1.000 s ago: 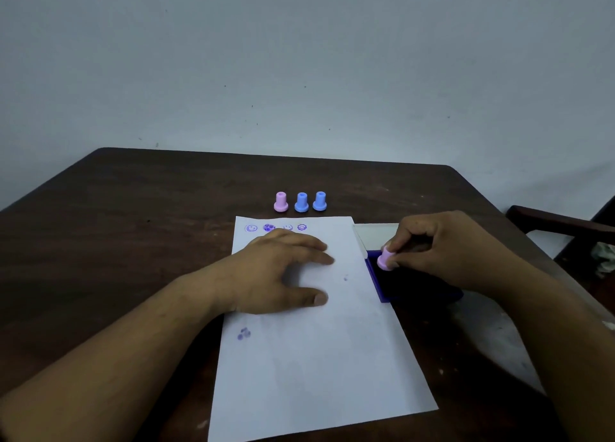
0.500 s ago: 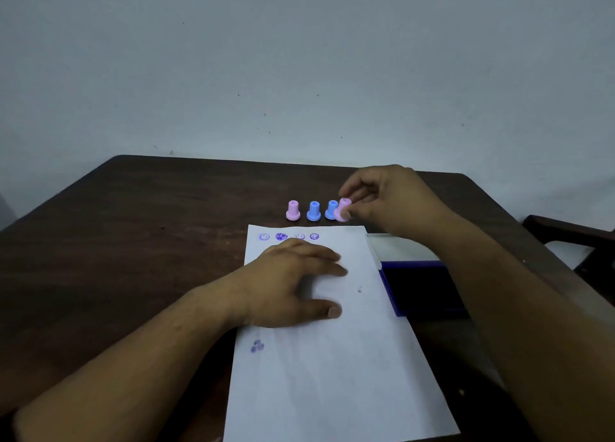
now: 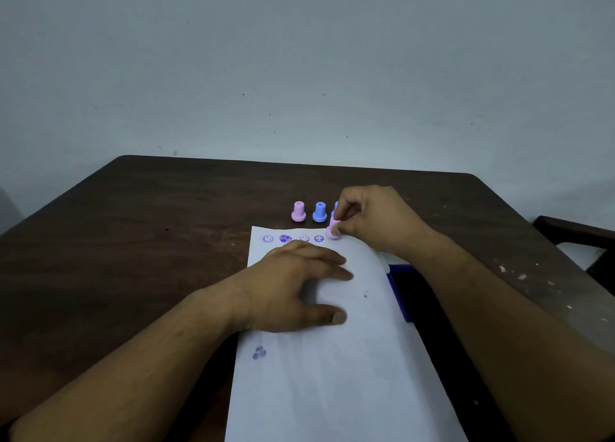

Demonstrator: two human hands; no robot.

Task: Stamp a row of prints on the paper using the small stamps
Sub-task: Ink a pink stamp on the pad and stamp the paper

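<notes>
Fifth print going down at the far end of the row

The right hand (image 3: pixel 372 220) pinches a pink stamp (image 3: pixel 333 230) between thumb and fingertips and sets its face on the paper (image 3: pixel 332 375), near the sheet's top edge, at about one o'clock from the left hand (image 3: pixel 293 285). That left hand lies flat, fingers spread and holding nothing, pinning the sheet. At nine o'clock from the held stamp runs the row of four purple prints (image 3: pixel 293 238). Just past the sheet's top edge, at twelve o'clock, stand a second pink stamp (image 3: pixel 298 212) and a blue stamp (image 3: pixel 319 212); another blue one peeks out behind the right fingers. The ink pad (image 3: pixel 399 292) sits at three o'clock beside the paper, on the dark table (image 3: pixel 166 225). Judging by this, the pressing step is in hand; next calls for a firm, straight press and a clean vertical lift, keeping the sheet pinned so the print doesn't smear.
</notes>
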